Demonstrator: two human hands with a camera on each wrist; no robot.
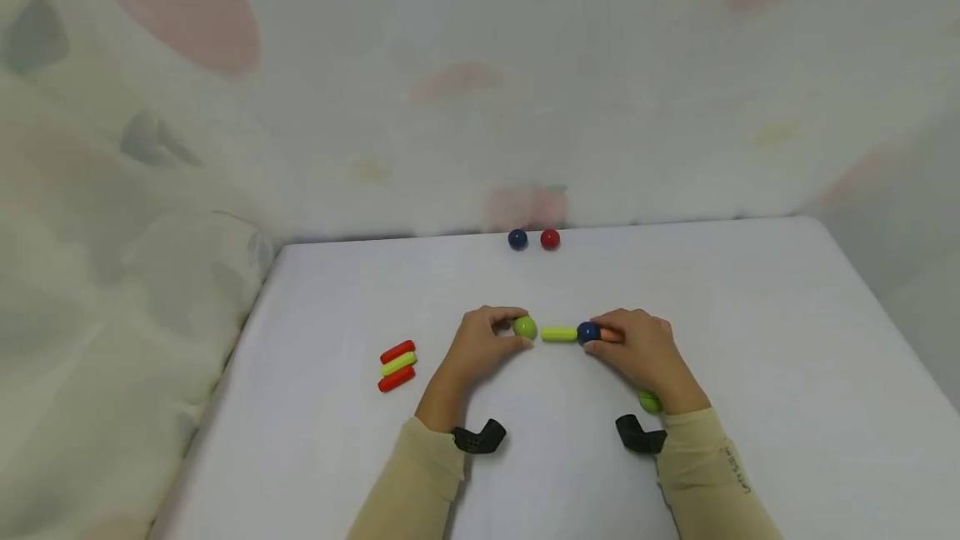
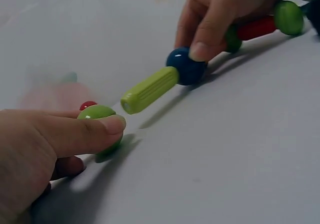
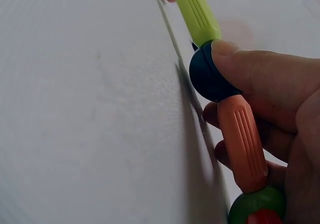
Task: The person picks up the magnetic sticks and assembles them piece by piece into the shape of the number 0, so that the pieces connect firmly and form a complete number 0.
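My left hand [image 1: 519, 330] pinches a green ball [image 1: 525, 327] between thumb [image 2: 85, 134] and fingers, low on the white table [image 1: 750, 315]. My right hand [image 1: 596, 335] grips a chain of pieces at its blue ball [image 1: 588, 332]. A lime rod [image 1: 558, 333] sticks out of that ball toward the green ball, its free end a small gap short of it. Behind the blue ball [image 3: 207, 76] an orange rod [image 3: 242, 144] runs through my palm to a dark green ball [image 3: 257, 204]. The chain goes on with a red rod [image 2: 256, 27] and another green ball [image 2: 288, 17].
Two red rods [image 1: 397, 352] and a lime rod [image 1: 397, 363] between them lie together at the left. A loose blue ball [image 1: 517, 239] and a red ball [image 1: 550, 239] sit at the table's far edge, against a patterned cloth backdrop [image 1: 480, 90].
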